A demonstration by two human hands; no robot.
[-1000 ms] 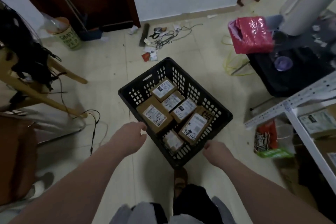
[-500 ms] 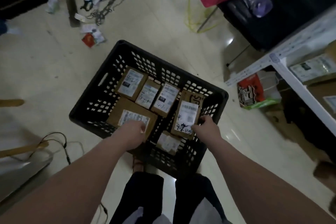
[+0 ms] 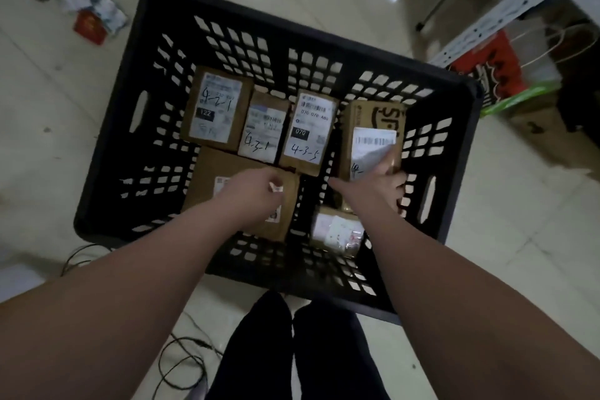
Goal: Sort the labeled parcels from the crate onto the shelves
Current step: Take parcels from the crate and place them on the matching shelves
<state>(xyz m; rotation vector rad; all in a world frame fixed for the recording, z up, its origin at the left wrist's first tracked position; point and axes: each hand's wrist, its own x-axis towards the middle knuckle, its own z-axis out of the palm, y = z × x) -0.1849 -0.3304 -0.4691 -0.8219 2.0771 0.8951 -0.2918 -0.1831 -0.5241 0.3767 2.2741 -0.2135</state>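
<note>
Head view: the job looks barely begun. Six parcels sit in the black lattice plastic crate [image 3: 112, 153] on the floor, w/ the white perforated-metal shelf frame [image 3: 506, 19] at 2 o'clock. Brown cardboard boxes w/ white paper labels, 4-2-1 box [image 3: 216, 109], 4-3-1 box [image 3: 264, 131] and 4-3-5 box [image 3: 308, 133], line up at 12. Right grip [image 3: 383, 182] is clamped on the near end of the printed carton [image 3: 373, 120] at 3. Left grip [image 3: 256, 191] curls atop the flat carton [image 3: 220, 178] at 8; can't tell if it holds. A glossy film-wrapped pack [image 3: 336, 232] lies at 5.

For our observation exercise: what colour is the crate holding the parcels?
The crate is black; head view.
</note>
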